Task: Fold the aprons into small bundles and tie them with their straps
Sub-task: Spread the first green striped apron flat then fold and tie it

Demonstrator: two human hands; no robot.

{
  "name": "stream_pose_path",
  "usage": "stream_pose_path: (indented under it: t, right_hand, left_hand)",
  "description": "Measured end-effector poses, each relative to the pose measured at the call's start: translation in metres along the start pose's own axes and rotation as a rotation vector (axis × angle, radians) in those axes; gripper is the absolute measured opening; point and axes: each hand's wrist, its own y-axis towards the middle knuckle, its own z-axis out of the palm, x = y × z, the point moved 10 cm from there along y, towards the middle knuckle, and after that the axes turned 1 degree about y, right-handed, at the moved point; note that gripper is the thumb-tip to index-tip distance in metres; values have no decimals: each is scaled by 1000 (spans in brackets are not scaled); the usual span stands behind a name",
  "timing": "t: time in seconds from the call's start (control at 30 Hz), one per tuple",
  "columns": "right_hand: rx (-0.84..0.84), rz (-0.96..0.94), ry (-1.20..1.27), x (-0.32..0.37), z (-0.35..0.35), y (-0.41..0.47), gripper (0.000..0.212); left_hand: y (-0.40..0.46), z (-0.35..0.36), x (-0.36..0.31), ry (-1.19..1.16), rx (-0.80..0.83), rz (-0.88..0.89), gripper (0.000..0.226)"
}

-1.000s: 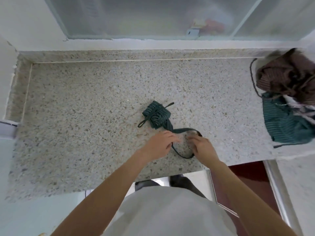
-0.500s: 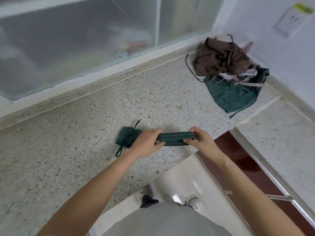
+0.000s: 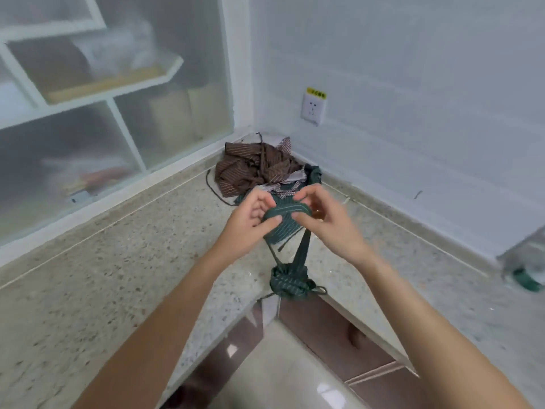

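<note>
Both hands up over the counter corner: left hand and right hand each pinch the wide green strap, looped between them. Below it dangles the tied green bundle, just above the speckled counter edge. Behind the hands, a brown striped apron heaps in the corner, under a wall socket

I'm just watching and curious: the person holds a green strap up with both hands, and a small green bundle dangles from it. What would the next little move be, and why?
Probably lower the green bundle back onto the counter and wrap the strap around it. The left hand and right hand pinch a loose loop of strap, so the tie looks unfinished, and the bundle hangs at the counter's edge.
</note>
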Motion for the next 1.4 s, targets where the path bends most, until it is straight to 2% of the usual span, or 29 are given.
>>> stream_pose_path:
  t: [0.07, 0.17, 0.27, 0.43, 0.57, 0.7, 0.87, 1.03, 1.13, 1.27, 1.4]
  right_hand:
    - [-48, -39, -107, 13, -53, 10, 24]
    - [-159, -70, -235, 29, -125, 29, 19]
    - [-274, -99, -294, 44, -190, 49, 13]
    - [-420, -86, -292, 60, -282, 90, 16]
    - [-459, -37, -337, 65, -323, 119, 18]
    - [-560, -111, -437, 87, -359, 150, 12]
    - [-808, -267, -773, 122, -400, 179, 3]
    - [-1030, -354, -904, 138, -430, 178, 2]
    - [-1131, -343, -954, 140, -446, 175, 3]
    - [-1225, -305, -1081, 142, -459, 169, 5]
    - [-1196, -160, -1195, 127, -471, 174, 7]
  left_hand:
    - [39, 32, -38, -9, 24, 68, 26]
    - [97, 65, -90, 46, 47, 195, 28]
    - [147, 95, -139, 125, 89, 323, 24]
    - [228, 130, -200, 154, 125, 513, 17]
    - [276, 142, -223, 128, 113, 583, 18]
    - [334, 143, -246, 83, 72, 643, 22]
    - [388, 141, -282, -29, 78, 736, 24]
    - [423, 154, -310, -98, 74, 803, 22]
    - [436, 166, -323, -92, 20, 860, 14]
    - [440, 175, -337, 28, -139, 978, 10]
    - [442, 194, -330, 107, -154, 991, 14]
